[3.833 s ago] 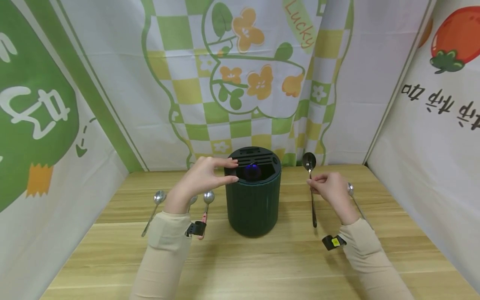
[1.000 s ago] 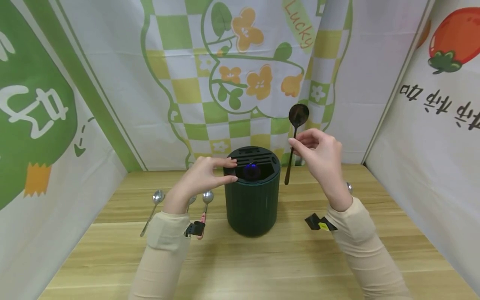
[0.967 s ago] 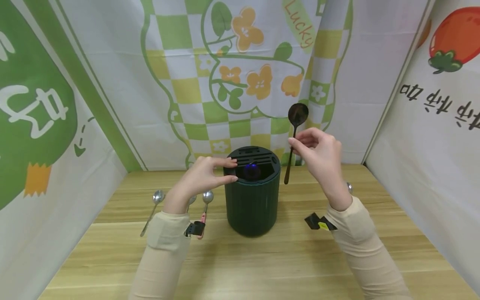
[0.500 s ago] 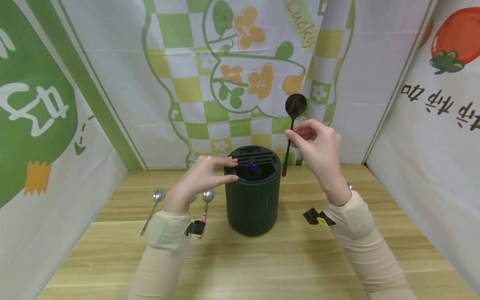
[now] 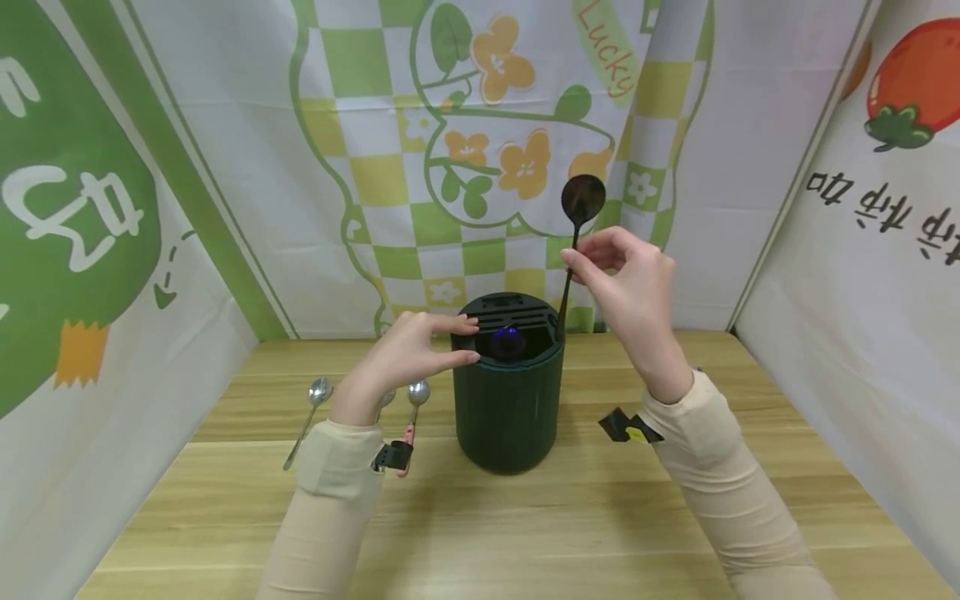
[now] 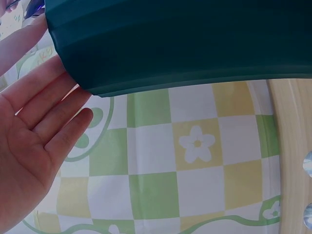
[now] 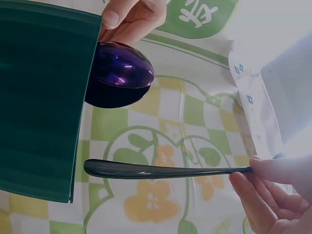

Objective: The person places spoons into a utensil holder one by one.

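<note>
In the head view my right hand (image 5: pixel 630 271) pinches a dark spoon (image 5: pixel 582 200) by its handle, bowl upward. The handle's end is at the right of the rim of a dark green ribbed utensil holder (image 5: pixel 506 417); in the right wrist view the handle tip (image 7: pixel 92 167) is just short of the rim. A shiny purple, rounded spoon-like piece (image 7: pixel 122 73) pokes out of the holder's large opening. My left hand (image 5: pixel 408 354) rests on the rim's left side; in the left wrist view its fingers (image 6: pixel 53 102) lie nearly straight against the holder.
On the wooden table (image 5: pixel 480 533), left of the holder, lie a silver spoon (image 5: pixel 318 392), a spoon with a pink handle (image 5: pixel 417 393) and another partly hidden behind my left wrist. The holder's top has slots (image 5: pixel 513 317). Printed cloth (image 5: pixel 360 58) hangs behind.
The dark spoon has been lifted off the table by my right hand and carried up and left to the holder's right rim. My left hand stays at the holder.
</note>
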{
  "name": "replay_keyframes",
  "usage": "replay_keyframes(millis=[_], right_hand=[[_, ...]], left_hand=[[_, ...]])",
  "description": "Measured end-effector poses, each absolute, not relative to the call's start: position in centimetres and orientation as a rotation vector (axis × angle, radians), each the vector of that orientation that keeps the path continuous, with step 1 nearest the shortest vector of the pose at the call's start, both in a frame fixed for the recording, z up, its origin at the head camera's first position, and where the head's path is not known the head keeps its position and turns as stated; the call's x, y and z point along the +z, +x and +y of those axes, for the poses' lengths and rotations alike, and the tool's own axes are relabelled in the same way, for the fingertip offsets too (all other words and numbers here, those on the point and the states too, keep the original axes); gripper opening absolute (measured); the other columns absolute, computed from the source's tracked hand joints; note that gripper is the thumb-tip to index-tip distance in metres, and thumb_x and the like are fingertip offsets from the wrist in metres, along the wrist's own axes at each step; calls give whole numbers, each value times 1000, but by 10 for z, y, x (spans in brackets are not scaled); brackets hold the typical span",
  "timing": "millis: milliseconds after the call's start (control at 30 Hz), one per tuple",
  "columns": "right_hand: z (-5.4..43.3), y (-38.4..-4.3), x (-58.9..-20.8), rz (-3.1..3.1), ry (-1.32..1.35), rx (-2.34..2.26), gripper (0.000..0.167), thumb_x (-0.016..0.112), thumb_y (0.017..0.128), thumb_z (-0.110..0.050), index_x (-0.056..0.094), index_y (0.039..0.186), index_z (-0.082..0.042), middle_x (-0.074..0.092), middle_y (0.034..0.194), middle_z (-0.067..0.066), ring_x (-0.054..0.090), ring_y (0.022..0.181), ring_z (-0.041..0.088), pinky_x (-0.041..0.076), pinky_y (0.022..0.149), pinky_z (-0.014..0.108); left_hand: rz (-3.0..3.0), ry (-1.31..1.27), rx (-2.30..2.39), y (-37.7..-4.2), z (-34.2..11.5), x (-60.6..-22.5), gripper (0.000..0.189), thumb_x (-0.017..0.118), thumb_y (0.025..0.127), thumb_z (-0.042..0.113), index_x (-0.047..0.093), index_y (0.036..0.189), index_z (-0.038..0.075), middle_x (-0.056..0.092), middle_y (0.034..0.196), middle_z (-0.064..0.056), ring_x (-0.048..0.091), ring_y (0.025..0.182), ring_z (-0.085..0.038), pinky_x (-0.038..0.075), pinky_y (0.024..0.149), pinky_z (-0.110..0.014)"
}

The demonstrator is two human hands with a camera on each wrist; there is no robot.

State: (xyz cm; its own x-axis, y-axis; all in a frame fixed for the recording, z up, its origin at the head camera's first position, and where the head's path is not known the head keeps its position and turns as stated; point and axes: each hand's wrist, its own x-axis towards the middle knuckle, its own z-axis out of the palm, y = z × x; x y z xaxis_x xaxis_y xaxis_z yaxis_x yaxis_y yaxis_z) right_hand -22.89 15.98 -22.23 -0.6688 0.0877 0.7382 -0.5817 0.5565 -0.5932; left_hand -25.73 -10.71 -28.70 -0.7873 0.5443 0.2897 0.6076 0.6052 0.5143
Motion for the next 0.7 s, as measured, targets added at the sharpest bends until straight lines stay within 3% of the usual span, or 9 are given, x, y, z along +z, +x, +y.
replay_keyframes(millis=[267,700], right_hand=[[153,-234,-225,-2021,420,1126,24,73,84,-27,70,90,-4,72,81,7,67,65,11,51,61,18],[149,-243,-235,-2015,411,1098,22,75,82,-23,69,90,-3,72,80,7,67,65,13,49,60,16]], left_hand=[[-2727,-976,-925,-257,-107,-287,43,68,86,39,66,122,15,57,134,2,18,36,-5,42,74,-31],[-2735,-964,-938,-256,-107,-286,43,69,86,38,66,122,15,57,134,3,20,36,-5,42,68,-31]])
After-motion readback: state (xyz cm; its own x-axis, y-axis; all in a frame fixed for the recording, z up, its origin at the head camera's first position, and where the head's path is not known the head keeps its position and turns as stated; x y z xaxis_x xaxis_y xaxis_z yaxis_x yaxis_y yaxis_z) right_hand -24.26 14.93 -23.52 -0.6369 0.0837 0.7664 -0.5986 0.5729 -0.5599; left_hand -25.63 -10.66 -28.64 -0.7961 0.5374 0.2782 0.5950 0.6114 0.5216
